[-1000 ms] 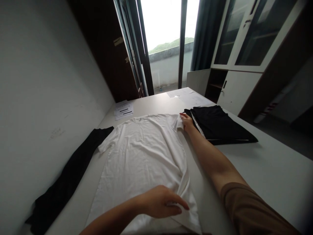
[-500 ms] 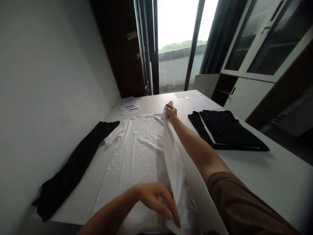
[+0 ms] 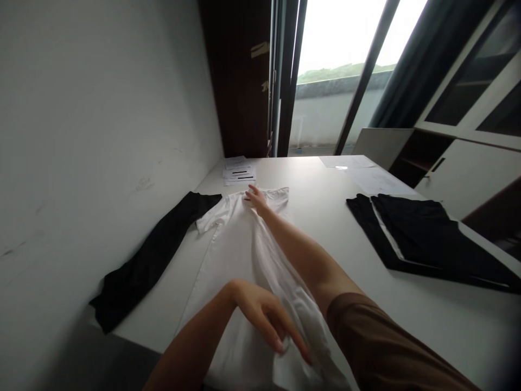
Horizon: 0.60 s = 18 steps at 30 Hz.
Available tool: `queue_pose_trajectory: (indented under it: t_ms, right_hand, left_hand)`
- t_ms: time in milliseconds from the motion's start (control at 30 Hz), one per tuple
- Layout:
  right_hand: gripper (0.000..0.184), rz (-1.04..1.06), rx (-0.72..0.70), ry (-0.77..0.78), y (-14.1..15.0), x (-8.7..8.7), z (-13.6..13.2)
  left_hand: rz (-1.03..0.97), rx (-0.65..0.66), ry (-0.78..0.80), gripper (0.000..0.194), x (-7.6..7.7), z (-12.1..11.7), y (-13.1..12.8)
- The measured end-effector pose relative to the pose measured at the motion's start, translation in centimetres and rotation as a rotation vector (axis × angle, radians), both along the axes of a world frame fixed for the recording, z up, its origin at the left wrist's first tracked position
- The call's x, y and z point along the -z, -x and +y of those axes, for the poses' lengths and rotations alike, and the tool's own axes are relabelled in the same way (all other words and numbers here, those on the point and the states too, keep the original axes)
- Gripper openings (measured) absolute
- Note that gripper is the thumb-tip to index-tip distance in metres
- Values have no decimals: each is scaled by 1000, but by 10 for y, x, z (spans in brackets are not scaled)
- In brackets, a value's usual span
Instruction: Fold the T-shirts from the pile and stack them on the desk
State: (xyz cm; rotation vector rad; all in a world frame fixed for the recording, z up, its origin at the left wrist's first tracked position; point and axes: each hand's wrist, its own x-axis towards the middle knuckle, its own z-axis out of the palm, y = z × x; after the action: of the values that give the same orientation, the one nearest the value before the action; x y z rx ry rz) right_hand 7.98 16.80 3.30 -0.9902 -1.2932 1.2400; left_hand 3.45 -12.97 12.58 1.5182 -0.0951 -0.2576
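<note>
A white T-shirt point(image 3: 232, 260) lies lengthwise before me, its right side drawn inward in a long loose fold. At the collar end my right hand point(image 3: 256, 199) is closed on the shirt's fabric, arm stretched far forward. My left hand point(image 3: 264, 315) hangs over the near end, with shirt fabric between its thumb and fingers; the exact grip is partly hidden. One short sleeve point(image 3: 211, 217) spreads out on the left, and another white sleeve part point(image 3: 279, 198) shows beyond my right wrist.
Black folded clothing point(image 3: 158, 260) lies along the left wall. Dark trousers point(image 3: 423, 233) with a light strip rest on the right of the white table point(image 3: 325, 217). Printed papers point(image 3: 240, 172) sit at the far left, more sheets point(image 3: 366, 172) at the far right.
My right hand has carried the shirt's right shoulder leftward to the collar, folding that side inward. My left hand keeps hold near the hem. The view has turned left.
</note>
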Motion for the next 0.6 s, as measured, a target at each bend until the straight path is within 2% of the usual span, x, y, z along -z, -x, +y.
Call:
queue_pose_trajectory:
  t_ms: [67, 100, 200, 267, 300, 367, 467, 533, 600]
  right_hand:
    - [54, 12, -130, 98, 15, 19, -9]
    - [52, 12, -182, 109, 20, 28, -13]
    - [46, -12, -249, 6, 29, 47, -22]
    - [40, -74, -270, -47, 30, 52, -25]
    - [36, -95, -286, -46, 29, 52, -25]
    - [32, -54, -334, 19, 23, 49, -24]
    - [31, 141, -378, 188, 4, 41, -19]
    - [28, 205, -325, 242, -12, 36, -15]
    - [26, 170, -220, 198, -26, 36, -13]
  left_hand:
    - [34, -138, -56, 63, -3, 1, 13]
    - [30, -248, -92, 62, -3, 2, 19]
    - [-32, -670, -182, 53, 4, 8, 32]
    - [-28, -837, -184, 48, 15, 13, 33]
    - [3, -860, -186, 46, 21, 16, 33]
    - [108, -829, -222, 42, 35, 22, 32]
    - [287, -770, -323, 37, 56, 33, 34]
    - [343, -811, -349, 38, 68, 40, 40]
    - [345, -911, -370, 40, 78, 48, 48]
